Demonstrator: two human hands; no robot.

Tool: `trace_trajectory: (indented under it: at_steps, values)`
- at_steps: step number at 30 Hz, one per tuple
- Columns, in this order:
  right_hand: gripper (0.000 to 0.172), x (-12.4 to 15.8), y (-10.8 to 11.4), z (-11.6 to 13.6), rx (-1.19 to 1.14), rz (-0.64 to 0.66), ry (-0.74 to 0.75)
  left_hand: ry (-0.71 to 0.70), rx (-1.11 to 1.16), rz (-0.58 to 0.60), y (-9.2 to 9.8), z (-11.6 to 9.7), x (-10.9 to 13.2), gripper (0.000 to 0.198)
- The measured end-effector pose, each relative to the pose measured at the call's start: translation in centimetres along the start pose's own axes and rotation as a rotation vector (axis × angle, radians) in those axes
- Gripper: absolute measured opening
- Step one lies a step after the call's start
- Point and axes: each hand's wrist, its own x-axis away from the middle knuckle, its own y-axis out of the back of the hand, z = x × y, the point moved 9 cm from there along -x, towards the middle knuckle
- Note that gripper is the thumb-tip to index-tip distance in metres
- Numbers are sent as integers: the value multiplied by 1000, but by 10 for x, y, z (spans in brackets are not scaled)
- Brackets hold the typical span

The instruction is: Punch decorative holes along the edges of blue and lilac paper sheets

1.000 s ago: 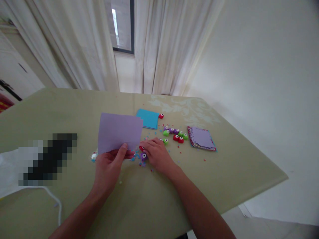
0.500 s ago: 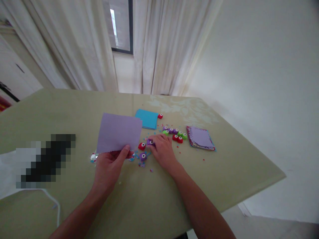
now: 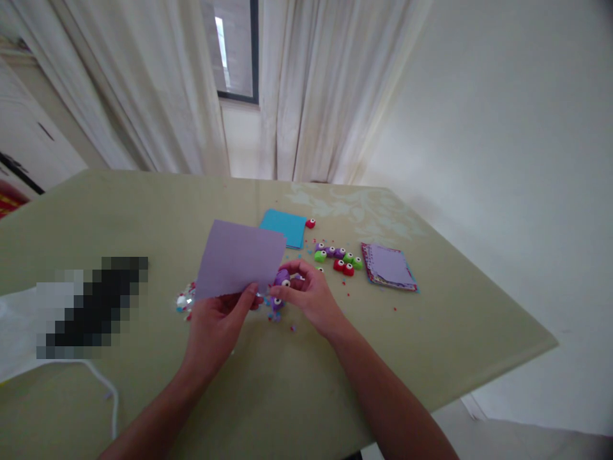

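Note:
A sheet of purple paper (image 3: 242, 259) is pinched by its lower edge in my left hand (image 3: 218, 322), thumb in front and fingers behind. My right hand (image 3: 313, 297) grips a small purple paper punch (image 3: 281, 278) with an eye on it, held up at the sheet's right edge. Whether the paper sits inside its slot, I cannot tell. Just below, a second purple punch (image 3: 277, 303) lies on the table among blue and purple paper bits. The sheet hides whatever lies behind it.
Several purple, green and red punches (image 3: 340, 263) stand in rows beyond my right hand. A blue paper stack (image 3: 283, 229) has a red punch (image 3: 311, 223) beside it. Edge-punched sheets (image 3: 390, 267) lie to the right. A white cable (image 3: 108, 383) and a blurred dark object (image 3: 96, 313) are left.
My right hand has lifted the purple punch off the table and brought it left to the paper's edge. My left hand has shifted the sheet slightly right.

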Motion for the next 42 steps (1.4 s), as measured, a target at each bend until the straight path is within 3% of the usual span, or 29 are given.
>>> trace_trajectory:
  at_steps: [10, 15, 23, 31, 37, 42]
  values:
    - [59, -2, 1, 0, -19, -23, 11, 11, 29, -38, 2, -5, 2, 31]
    - [58, -2, 1, -4, -19, -5, 5, -9, 32, 1, -1, -6, 1, 31]
    - [51, -3, 3, -8, -107, -3, -43, -113, -10, 55, -6, 5, 0, 31]
    - [52, -6, 6, -15, -166, -25, -47, -226, -188, 70, -2, 10, -2, 30]
    - [46, -7, 7, -15, -210, -32, -78, -127, -58, 108, -7, 10, -4, 33]
    - [52, -8, 7, -17, -231, -36, -87, -60, 32, 124, -11, 2, -3, 35]
